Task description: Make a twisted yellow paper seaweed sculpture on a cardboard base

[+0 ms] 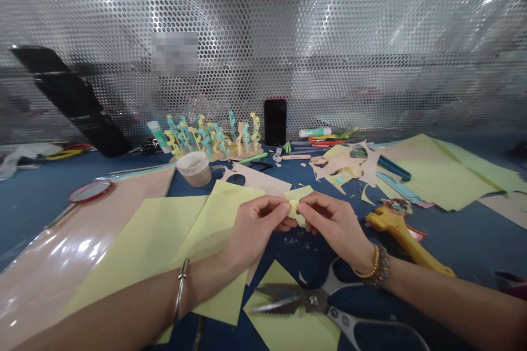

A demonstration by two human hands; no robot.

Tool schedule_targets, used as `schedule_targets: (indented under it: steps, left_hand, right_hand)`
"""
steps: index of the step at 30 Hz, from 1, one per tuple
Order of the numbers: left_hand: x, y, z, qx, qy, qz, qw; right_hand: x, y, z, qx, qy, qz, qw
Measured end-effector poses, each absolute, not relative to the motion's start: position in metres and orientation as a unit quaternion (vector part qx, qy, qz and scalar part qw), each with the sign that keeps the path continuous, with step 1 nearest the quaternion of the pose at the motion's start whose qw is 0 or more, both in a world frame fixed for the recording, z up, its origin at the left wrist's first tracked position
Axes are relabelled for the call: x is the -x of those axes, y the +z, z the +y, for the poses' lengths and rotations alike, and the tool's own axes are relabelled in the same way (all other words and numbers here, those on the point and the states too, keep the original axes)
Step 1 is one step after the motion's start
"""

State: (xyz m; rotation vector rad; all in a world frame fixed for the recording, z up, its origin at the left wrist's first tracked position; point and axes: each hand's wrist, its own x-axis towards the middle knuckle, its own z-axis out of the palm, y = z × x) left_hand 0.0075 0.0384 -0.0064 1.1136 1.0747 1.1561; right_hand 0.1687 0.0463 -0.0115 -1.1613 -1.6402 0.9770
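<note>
Near the middle of the view, a small piece of yellow paper (293, 209) is pinched between both hands. My left hand (258, 222) grips its left side with thumb and fingers, and my right hand (334, 225) pinches the right side. Another small pale yellow piece (299, 193) shows just behind the fingertips. Below the hands lie large open scissors (315, 300), their blades over a yellow sheet (298, 332). Larger yellow sheets (220, 236) lie under and beside my left forearm.
A white cup (194, 169) stands before curly paper decorations (212, 137). An upright phone (275, 122) leans at the back. Paper scraps (346, 164), a yellow-handled tool (405, 236) and green-yellow sheets (436, 170) lie right; a plastic-covered pink sheet (88, 230) lies left.
</note>
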Motion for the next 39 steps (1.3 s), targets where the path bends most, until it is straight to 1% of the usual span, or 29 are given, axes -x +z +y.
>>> schedule_targets:
  steps: [11,14,17,20,30,37,39]
  left_hand:
    - [-0.0068,-0.0058,0.0365,-0.480,0.477,0.445,0.587]
    - [-0.0071,-0.0054,0.0371,-0.498,0.473,0.456,0.567]
    - [-0.0071,-0.0056,0.0374,-0.519,0.477,0.465,0.535]
    - [-0.0069,-0.0060,0.0375,-0.518,0.475,0.479,0.526]
    - [-0.0075,-0.0062,0.0391,-0.505,0.474,0.479,0.540]
    - [-0.0063,-0.0048,0.0381,-0.494,0.467,0.461,0.570]
    - [-0.0065,-0.0053,0.0378,-0.498,0.470,0.462,0.564]
  right_hand:
    - [-0.1691,-0.0110,0.0457,0.481,0.386,-0.659,0.430]
    - [-0.1695,-0.0104,0.0453,0.480,0.384,-0.664,0.426]
    - [-0.1693,-0.0092,0.0456,0.464,0.412,-0.658,0.426]
    - [-0.1690,-0.0096,0.0469,0.453,0.435,-0.654,0.422]
    - [-0.1703,-0.0149,0.0474,0.458,0.415,-0.666,0.418]
    - [-0.1699,-0.0119,0.0477,0.466,0.433,-0.648,0.419]
    - [-0.1695,-0.0115,0.0478,0.467,0.437,-0.645,0.418]
